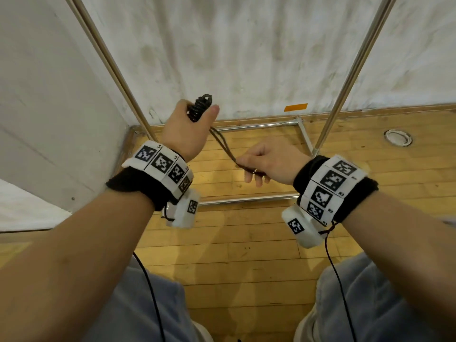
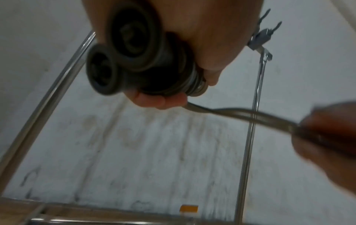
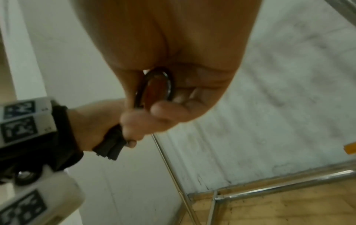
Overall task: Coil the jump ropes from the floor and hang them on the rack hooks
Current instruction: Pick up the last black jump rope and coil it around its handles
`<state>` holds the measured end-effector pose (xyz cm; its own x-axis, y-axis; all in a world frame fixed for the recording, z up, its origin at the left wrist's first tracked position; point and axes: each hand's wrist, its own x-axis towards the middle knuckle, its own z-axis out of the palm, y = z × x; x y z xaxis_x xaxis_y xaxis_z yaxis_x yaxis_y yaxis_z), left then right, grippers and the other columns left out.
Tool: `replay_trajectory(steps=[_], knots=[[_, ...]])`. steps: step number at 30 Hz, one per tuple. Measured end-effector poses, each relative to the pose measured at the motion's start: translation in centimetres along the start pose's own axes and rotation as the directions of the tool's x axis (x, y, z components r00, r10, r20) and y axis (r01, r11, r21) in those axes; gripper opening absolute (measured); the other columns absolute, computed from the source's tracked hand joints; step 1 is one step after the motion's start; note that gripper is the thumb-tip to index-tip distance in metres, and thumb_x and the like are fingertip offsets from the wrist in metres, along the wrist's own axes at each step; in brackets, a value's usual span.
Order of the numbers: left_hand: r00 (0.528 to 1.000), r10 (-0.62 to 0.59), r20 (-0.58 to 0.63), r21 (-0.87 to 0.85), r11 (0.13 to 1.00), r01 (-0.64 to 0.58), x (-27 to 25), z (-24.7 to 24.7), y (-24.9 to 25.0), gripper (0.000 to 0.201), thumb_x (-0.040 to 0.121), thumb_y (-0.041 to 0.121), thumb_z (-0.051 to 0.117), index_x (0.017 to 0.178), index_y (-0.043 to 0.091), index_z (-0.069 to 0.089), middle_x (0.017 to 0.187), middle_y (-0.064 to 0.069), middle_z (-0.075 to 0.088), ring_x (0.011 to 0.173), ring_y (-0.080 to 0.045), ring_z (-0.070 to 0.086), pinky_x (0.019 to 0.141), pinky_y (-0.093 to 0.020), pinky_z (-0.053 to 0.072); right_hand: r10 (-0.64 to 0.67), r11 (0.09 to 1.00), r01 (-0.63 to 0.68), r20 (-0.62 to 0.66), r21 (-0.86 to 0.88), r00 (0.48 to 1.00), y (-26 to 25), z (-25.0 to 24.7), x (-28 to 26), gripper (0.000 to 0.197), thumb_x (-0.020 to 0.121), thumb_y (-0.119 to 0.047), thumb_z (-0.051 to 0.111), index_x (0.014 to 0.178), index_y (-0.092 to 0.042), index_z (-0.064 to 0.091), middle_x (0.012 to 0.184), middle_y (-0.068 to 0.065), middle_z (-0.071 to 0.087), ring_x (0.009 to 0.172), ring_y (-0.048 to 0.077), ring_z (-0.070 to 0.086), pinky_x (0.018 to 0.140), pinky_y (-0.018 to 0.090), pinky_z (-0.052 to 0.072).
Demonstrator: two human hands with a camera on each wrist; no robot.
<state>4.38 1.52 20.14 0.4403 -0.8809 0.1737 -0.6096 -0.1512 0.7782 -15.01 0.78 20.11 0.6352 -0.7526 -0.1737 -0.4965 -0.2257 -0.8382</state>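
Note:
My left hand (image 1: 191, 129) grips the two black handles (image 1: 200, 108) of a jump rope, held together, with dark rope wound in tight turns round them (image 2: 173, 71). From there a doubled strand of rope (image 1: 223, 145) runs down and right to my right hand (image 1: 267, 161). That hand pinches the strand's looped end (image 3: 155, 85) between thumb and curled fingers. Both hands are raised in front of the metal rack, between its left pole (image 1: 116, 67) and right pole (image 1: 355, 67). Small hooks on a clamp (image 2: 263, 35) show high on the right pole in the left wrist view.
The rack's base bars (image 1: 246, 199) lie on the wooden floor (image 1: 246, 243) against a stained white wall. A pale pillar (image 1: 49, 95) stands on the left. An orange tape strip (image 1: 295, 107) marks the wall, and a round floor socket (image 1: 397, 137) sits to the right.

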Motion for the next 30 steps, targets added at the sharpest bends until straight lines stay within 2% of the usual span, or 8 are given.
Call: replay_trajectory(steps=[4,10,14,16,22,24,27,30], knots=[[1.000,-0.024,0.018,0.222,0.975,0.019,0.5,0.3,-1.4,0.049,0.079,0.071,0.047,0.100,0.028,0.036,0.076,0.016,0.049,0.065,-0.004,0.051,0.050,-0.024,0.034,-0.110,0.958,0.089,-0.063,-0.272,0.992,-1.1,-0.4,-0.2,0.045,0.093,-0.046,0.046,0.079,-0.007,0.062,0.058,-0.002,0.047,0.050,0.011,0.041,0.056,0.029,0.036],[0.977,-0.020,0.210,0.566,0.818,-0.105,-0.7,1.3,-1.5,0.046,0.087,0.070,0.035,0.102,0.027,0.030,0.068,0.010,0.045,0.056,-0.009,0.047,0.047,-0.026,0.031,-0.192,0.836,0.146,-0.034,-0.528,0.981,-2.7,-1.0,-0.8,0.035,0.098,-0.034,0.041,0.075,-0.015,0.058,0.060,-0.003,0.048,0.055,0.013,0.044,0.052,0.026,0.030],[0.879,-0.064,0.473,0.350,0.929,-0.120,-1.8,1.3,-1.2,0.037,0.096,0.046,0.038,0.125,0.023,0.035,0.093,0.001,0.058,0.074,-0.008,0.052,0.060,-0.030,0.035,-0.134,0.845,0.099,-0.029,-0.525,0.991,-3.0,-2.5,-1.0,0.035,0.098,-0.026,0.043,0.068,-0.015,0.057,0.059,-0.003,0.045,0.056,0.014,0.040,0.054,0.027,0.028],[0.831,-0.069,0.552,0.341,0.928,-0.149,-2.3,1.2,-0.8,0.038,0.097,0.041,0.040,0.129,0.020,0.035,0.097,-0.001,0.058,0.076,-0.010,0.052,0.062,-0.031,0.037,-0.109,0.848,0.098,0.011,-0.521,0.994,-3.4,-2.6,-1.1,0.034,0.097,-0.027,0.046,0.067,-0.019,0.060,0.058,-0.004,0.046,0.053,0.013,0.039,0.053,0.025,0.028],[0.837,0.032,0.547,0.382,0.880,-0.283,-3.2,0.7,0.9,0.027,0.094,0.044,0.049,0.102,0.019,0.042,0.087,0.003,0.057,0.071,-0.013,0.055,0.056,-0.029,0.042,-0.168,0.841,0.175,0.060,-0.513,0.984,-4.6,-2.0,-1.5,0.026,0.095,-0.030,0.051,0.089,-0.019,0.073,0.060,-0.008,0.054,0.052,0.011,0.046,0.050,0.020,0.032],[0.800,0.079,0.594,0.367,0.859,-0.357,-3.6,0.3,1.5,0.027,0.096,0.044,0.041,0.104,0.019,0.049,0.091,0.000,0.062,0.080,-0.020,0.060,0.069,-0.038,0.051,-0.196,0.859,0.198,0.055,-0.471,0.979,-4.7,-2.3,-1.5,0.026,0.094,-0.029,0.052,0.087,-0.017,0.074,0.066,-0.007,0.060,0.057,0.010,0.051,0.053,0.018,0.035],[0.708,0.100,0.700,0.277,0.875,-0.397,-4.5,-0.3,2.2,0.042,0.095,0.050,0.030,0.118,0.025,0.054,0.106,0.000,0.065,0.096,-0.022,0.060,0.087,-0.046,0.048,-0.245,0.905,0.213,-0.042,-0.369,0.969,-4.8,-3.2,-1.3,0.026,0.093,-0.026,0.054,0.085,-0.012,0.074,0.067,-0.009,0.061,0.059,0.006,0.052,0.053,0.012,0.039],[0.657,0.181,0.732,0.175,0.882,-0.438,-5.4,-0.9,3.0,0.037,0.078,0.048,0.036,0.105,0.032,0.055,0.092,0.005,0.065,0.088,-0.019,0.060,0.078,-0.040,0.048,-0.252,0.945,0.212,-0.145,-0.247,0.957,-4.7,-4.0,-1.1,0.018,0.091,-0.022,0.058,0.087,-0.015,0.074,0.053,-0.014,0.059,0.050,0.001,0.051,0.047,0.008,0.036]])
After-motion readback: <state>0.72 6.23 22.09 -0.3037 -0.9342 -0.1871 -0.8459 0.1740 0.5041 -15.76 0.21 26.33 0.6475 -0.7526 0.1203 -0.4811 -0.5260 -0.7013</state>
